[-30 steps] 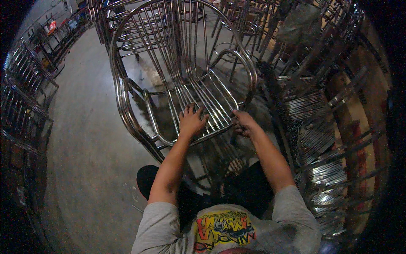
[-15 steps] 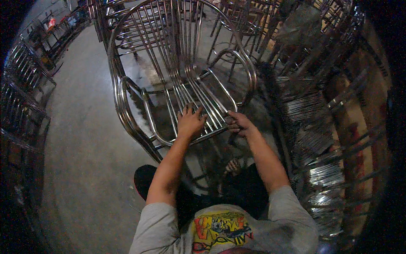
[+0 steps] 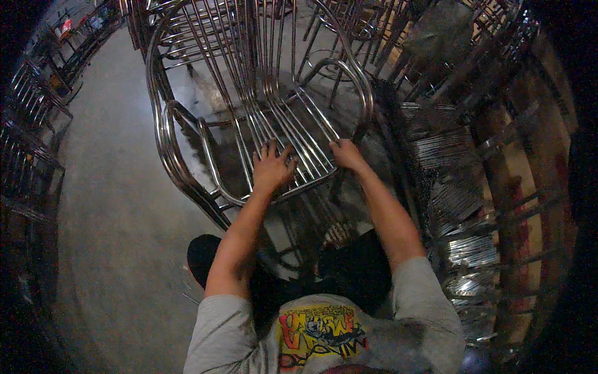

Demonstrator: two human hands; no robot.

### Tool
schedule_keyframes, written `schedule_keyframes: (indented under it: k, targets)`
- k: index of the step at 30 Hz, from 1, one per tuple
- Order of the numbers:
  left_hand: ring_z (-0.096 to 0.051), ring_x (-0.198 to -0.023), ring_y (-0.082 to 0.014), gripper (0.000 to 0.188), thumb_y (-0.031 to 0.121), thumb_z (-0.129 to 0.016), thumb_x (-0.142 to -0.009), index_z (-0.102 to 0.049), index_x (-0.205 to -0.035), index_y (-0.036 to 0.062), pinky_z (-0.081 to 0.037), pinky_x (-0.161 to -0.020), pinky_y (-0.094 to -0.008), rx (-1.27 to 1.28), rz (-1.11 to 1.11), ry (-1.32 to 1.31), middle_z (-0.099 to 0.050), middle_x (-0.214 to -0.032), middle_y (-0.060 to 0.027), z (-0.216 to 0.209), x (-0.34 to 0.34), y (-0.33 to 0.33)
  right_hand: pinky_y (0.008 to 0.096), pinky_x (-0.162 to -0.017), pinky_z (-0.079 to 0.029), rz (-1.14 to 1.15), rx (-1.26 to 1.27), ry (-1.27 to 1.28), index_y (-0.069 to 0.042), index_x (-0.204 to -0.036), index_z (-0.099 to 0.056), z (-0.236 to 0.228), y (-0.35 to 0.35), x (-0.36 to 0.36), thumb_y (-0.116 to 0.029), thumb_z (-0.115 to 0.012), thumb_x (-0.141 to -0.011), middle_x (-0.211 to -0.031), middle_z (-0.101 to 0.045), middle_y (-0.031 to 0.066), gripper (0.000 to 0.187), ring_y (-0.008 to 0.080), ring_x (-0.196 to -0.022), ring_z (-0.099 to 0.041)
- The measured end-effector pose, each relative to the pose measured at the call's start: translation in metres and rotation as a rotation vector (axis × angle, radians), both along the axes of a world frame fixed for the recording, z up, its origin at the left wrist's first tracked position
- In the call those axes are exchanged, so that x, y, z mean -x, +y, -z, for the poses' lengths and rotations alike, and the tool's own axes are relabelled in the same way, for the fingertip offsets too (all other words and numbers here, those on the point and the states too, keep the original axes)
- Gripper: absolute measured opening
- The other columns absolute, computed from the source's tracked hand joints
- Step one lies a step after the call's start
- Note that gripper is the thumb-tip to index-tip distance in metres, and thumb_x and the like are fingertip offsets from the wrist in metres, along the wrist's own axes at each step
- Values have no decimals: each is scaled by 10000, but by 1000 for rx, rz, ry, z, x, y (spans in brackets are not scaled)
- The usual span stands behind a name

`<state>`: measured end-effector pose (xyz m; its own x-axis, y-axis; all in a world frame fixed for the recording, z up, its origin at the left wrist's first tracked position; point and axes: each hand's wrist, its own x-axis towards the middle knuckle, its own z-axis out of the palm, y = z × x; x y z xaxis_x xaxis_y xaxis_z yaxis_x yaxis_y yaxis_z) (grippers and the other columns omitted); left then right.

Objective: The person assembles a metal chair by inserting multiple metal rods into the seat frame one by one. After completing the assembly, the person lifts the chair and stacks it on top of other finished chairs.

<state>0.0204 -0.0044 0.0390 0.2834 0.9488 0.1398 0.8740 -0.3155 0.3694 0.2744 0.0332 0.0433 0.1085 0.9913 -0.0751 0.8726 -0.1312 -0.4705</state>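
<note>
The left hand (image 3: 272, 172) lies back up, fingers spread wide across the seat rods (image 3: 305, 146) of a tubular metal chair (image 3: 272, 93), just inside its front edge (image 3: 311, 185). Near its 3 o'clock, the right hand (image 3: 346, 154) is curled narrow over the seat frame's right front corner. The chair's back rises toward 12 o'clock. Toward 9 o'clock, grey floor (image 3: 112, 187) gives broad room up to metal frames (image 3: 31, 103); toward 4 o'clock, piled rods (image 3: 473, 255) crowd nearer.
</note>
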Motion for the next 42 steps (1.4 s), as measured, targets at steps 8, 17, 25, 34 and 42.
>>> schedule_keyframes:
  k: [8,17,25,34,42]
  targets:
    - [-308,-1351,-406,541,517,-379,-933,-440,-1391,238,-215,-1075,-616,-11,23,16,-299,-1494,-186,-6,3,-2,488,-836,-486,-135,100,-281,-2,-1025,-645,-34,15,27,-382,-555,-885,-1026,-637,259,415,412,-972,-619]
    - [-291,-1363,-402,550,563,-381,-929,-466,-1373,249,-249,-1067,-620,-17,25,36,-368,-1449,-202,-2,3,2,483,-795,-507,-76,138,-100,-35,-1013,-651,-4,45,-1,-469,-618,-821,-974,-665,224,475,391,-901,-648]
    - [-256,-1382,-405,588,576,-335,-938,-398,-1420,245,-227,-1082,-614,22,33,49,-356,-1453,-215,4,3,3,441,-811,-492,10,131,-212,7,-1001,-669,-10,49,8,-444,-625,-828,-994,-668,227,485,369,-939,-650]
    - [-258,-1381,-408,583,559,-351,-934,-407,-1414,232,-209,-1082,-625,18,29,53,-294,-1489,-217,-1,3,5,484,-823,-498,-311,111,-499,-54,-1017,-661,-11,56,21,-479,-561,-852,-978,-661,216,467,385,-907,-644]
    - [-231,-1395,-403,568,555,-355,-938,-435,-1397,230,-174,-1100,-618,6,29,26,-286,-1494,-216,4,4,4,482,-782,-506,-388,-51,-533,-71,-936,-673,6,66,8,-451,-542,-858,-945,-668,184,409,384,-875,-645]
